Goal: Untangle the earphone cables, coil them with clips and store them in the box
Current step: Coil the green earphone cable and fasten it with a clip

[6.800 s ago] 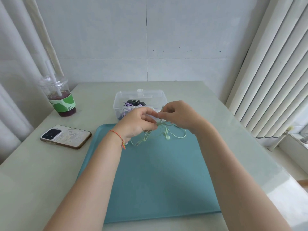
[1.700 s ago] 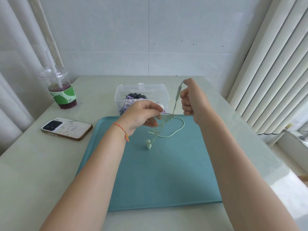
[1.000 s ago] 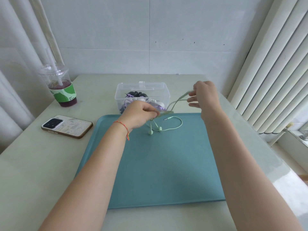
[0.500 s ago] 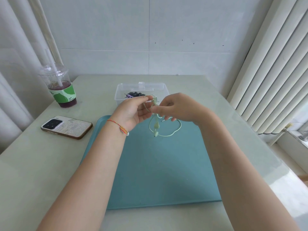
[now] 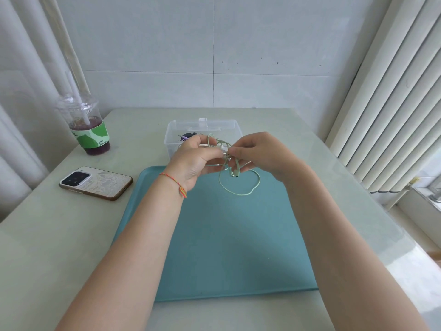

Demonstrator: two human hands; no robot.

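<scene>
Since a second ago we have brought our right hand (image 5: 257,151) back to our left hand (image 5: 198,158), both grips pinching the green earphone cable (image 5: 241,191) before the box (image 5: 202,130), its loose loop hanging below toward the tray (image 5: 214,247).

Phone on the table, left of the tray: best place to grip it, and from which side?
Take the phone by its two long edges, coming from above. It lies flat, camera side up, apart from the tray and the cup, so both long edges look free; a pinch across the narrow width probably holds best.
</scene>
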